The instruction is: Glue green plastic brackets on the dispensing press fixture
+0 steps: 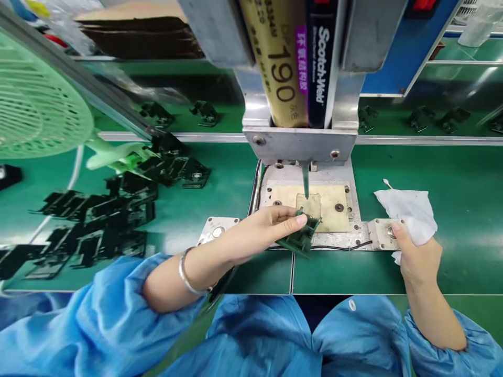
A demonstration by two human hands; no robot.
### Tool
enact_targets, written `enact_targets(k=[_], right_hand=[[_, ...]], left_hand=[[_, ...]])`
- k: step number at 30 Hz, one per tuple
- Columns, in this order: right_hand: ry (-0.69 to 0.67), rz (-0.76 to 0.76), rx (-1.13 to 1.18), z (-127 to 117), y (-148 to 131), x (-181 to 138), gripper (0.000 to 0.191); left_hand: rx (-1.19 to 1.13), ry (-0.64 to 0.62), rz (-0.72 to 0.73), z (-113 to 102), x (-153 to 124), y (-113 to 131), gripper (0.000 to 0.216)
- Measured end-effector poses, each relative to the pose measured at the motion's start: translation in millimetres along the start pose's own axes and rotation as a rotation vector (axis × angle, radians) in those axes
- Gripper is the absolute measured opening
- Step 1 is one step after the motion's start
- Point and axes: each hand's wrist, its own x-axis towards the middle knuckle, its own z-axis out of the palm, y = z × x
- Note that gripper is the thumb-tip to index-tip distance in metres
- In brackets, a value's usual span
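Your left hand [263, 228] is reaching in from the left, fingers [293, 222] pinching the small dark-green part [303, 236] by its upper-left edge. The part is sitting at the front edge of the metal fixture plate [369, 230], partly over the yellowed pad [334, 201], and it's lying directly below and slightly toward you from the green dispensing nozzle [305, 180]. The nozzle tip is hanging just above the part's far end; whether they're touching, can't tell. The part's long axis is running diagonally, from near-left to far-right, tilted rather than flat. So the part is lying just right of your left fingertips, and the left hand is clearly the nearer one.

Your right hand [416, 256] is resting well to the right, at the plate's right tab, fingers closed around a crumpled white wipe [408, 212]. A cotton swab [388, 183] is lying just beyond the wipe on the green desk [463, 209].

Above, the adhesive cartridge [291, 57] is sitting clamped in the dispenser bracket [301, 144]. A thin black cable [341, 247] is running along the plate's front edge. To your left, a pile of black parts [102, 220] is spreading over the desk, with a green fan guard [35, 104] behind them.
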Motion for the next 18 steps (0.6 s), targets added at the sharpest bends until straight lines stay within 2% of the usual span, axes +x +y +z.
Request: enact_targets(k=[3,5,7,9,11,13,14,16,18], right_hand=[[0.0,-0.028,0.026,2.4,0.5,2.7,0.059],[0.029,-0.066,0.056,2.4,0.9,2.6,0.057],[0.124,-0.119,0.041,-1.7,3.0,-2.8,0.052],[0.257,-0.202,-0.09,-10.7,6.1,-16.0,0.044],[0.295,-0.375,-0.262,-22.8,5.3,-36.3,0.039],[0.162,-0.63,-0.354,-33.6,-5.0,-59.5,0.032],[0.023,-0.766,-0.345,-36.8,-14.2,-70.7,0.026],[-0.353,-0.956,-0.242,-37.4,-37.5,-90.1,0.015],[-0.669,-0.998,-0.1,-31.4,-59.6,-103.6,0.011]], left_hand=[[-0.151,0.005,-0.088,10.9,-15.9,-6.2,0.056],[-0.24,0.016,-0.035,20.3,-30.2,-14.0,0.047],[-0.269,0.044,0.11,29.6,-46.4,-23.3,0.04],[-0.192,0.12,0.295,37.0,-62.4,-31.5,0.052],[-0.041,0.189,0.502,41.4,-75.2,-36.4,0.06],[0.059,0.192,0.673,42.6,-83.1,-37.4,0.063],[0.075,0.174,0.73,42.4,-85.1,-36.8,0.064],[0.071,0.139,0.787,41.5,-86.4,-34.1,0.065],[0.053,0.121,0.802,41.1,-85.6,-30.9,0.066]])
